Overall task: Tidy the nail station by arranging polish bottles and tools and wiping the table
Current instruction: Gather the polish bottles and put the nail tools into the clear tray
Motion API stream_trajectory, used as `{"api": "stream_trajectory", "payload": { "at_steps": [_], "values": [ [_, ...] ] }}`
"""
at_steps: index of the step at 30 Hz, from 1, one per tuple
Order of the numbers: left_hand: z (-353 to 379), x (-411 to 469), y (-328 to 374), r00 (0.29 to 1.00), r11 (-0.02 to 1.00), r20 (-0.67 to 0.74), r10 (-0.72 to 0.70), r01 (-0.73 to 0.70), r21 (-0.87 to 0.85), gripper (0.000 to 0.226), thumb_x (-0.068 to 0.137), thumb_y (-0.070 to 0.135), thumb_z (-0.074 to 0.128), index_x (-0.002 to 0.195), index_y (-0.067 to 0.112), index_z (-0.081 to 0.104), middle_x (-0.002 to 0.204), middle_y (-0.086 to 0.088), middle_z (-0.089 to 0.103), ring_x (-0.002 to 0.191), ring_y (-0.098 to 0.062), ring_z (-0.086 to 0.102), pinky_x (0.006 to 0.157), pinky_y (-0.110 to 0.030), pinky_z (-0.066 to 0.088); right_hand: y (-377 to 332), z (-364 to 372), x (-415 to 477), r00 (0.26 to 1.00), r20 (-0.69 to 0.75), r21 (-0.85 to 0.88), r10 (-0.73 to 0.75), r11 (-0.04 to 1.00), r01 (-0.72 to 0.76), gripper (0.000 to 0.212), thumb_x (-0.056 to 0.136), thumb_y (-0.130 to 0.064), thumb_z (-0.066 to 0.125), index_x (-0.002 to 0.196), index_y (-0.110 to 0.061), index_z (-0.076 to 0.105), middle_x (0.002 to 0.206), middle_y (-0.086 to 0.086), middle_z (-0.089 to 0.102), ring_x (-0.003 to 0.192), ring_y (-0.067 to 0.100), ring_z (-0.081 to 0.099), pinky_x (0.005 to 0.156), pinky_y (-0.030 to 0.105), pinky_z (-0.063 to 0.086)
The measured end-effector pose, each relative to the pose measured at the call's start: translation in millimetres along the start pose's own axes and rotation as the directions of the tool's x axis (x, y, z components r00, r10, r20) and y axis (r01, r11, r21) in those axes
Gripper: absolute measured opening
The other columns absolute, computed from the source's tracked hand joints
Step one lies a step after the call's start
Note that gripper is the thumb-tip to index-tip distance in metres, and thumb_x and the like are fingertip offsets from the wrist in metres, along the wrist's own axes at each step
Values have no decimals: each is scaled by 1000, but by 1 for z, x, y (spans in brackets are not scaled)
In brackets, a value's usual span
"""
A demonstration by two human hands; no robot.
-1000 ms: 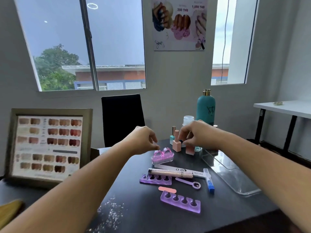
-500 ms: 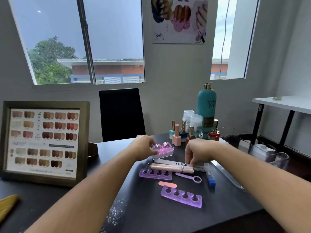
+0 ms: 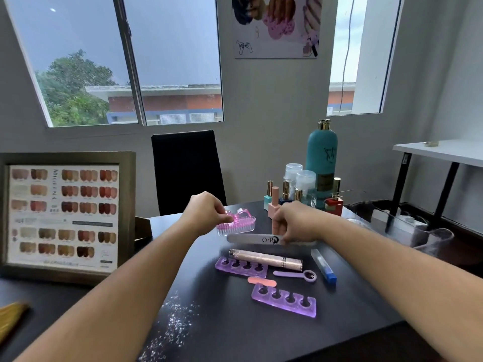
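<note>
My left hand (image 3: 206, 212) pinches the pink nail brush (image 3: 236, 226), lifted just above the black table (image 3: 235, 335). My right hand (image 3: 295, 222) grips the grey nail file (image 3: 256, 239) by its right part and holds it over the table. Below them lie a rose-gold pen-shaped tool (image 3: 265, 258), two purple toe separators (image 3: 241, 267) (image 3: 283, 300), a small pink file (image 3: 262, 281), a lilac ring tool (image 3: 296, 275) and a clear tube with a blue cap (image 3: 324, 265). Several polish bottles (image 3: 274, 205) stand at the back by a teal bottle (image 3: 321, 155).
A framed colour chart (image 3: 64, 215) stands at the left. Glitter (image 3: 172, 325) is spilled near the front edge. A clear tray (image 3: 407, 231) sits at the right, a black chair (image 3: 187, 171) behind the table, a white side table (image 3: 441, 152) far right, and something yellow (image 3: 11, 314) at the left edge.
My right hand left the polish bottles, came down to the tools and lifted the grey file. My left hand closed on the pink brush and raised it slightly.
</note>
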State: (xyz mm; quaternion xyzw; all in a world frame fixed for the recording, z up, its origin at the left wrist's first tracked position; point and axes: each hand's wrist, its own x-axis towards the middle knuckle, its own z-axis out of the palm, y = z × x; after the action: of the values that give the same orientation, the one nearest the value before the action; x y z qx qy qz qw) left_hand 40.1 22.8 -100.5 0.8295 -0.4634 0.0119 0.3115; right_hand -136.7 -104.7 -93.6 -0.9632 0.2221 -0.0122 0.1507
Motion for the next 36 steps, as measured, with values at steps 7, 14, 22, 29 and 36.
{"api": "stream_trajectory", "payload": {
  "at_steps": [7,14,22,29,36],
  "values": [
    [-31,-1,17,996,994,-89,10,-20,-108,23,70,31,79,69,10,73,61,-2,68,63,-19,66,64,-30,57,3,-39,-18,986,-164,-116,-10,993,-9,12,77,-11,71,76,-20,63,69,-11,53,69,9,51,58,17,39],
    [-9,6,88,983,973,-101,152,-167,-163,25,73,33,76,75,9,75,65,0,68,60,-13,63,58,-27,56,56,-100,-73,959,-228,-34,168,983,-180,14,72,-16,77,68,-22,65,70,-9,64,67,5,57,59,19,42],
    [53,16,164,963,941,-57,265,-271,-203,23,75,32,74,77,9,73,71,-1,66,58,-8,54,56,-19,47,119,-110,-123,890,-240,119,388,922,-369,17,75,-2,72,69,-11,59,70,5,59,58,19,63,54,32,58],
    [93,24,177,928,938,139,346,-342,-56,20,76,32,73,83,13,73,77,2,69,56,-1,50,55,-12,35,133,-90,-107,877,-82,123,473,878,-463,12,74,-2,74,80,-6,65,77,14,69,55,21,65,57,33,59],
    [110,29,173,914,924,186,361,-377,59,23,76,29,73,90,11,74,85,-2,72,52,1,48,51,-10,35,132,-65,-89,857,5,-27,515,857,-514,23,72,-8,76,91,2,70,79,14,74,60,22,67,53,24,53]
  ]
}}
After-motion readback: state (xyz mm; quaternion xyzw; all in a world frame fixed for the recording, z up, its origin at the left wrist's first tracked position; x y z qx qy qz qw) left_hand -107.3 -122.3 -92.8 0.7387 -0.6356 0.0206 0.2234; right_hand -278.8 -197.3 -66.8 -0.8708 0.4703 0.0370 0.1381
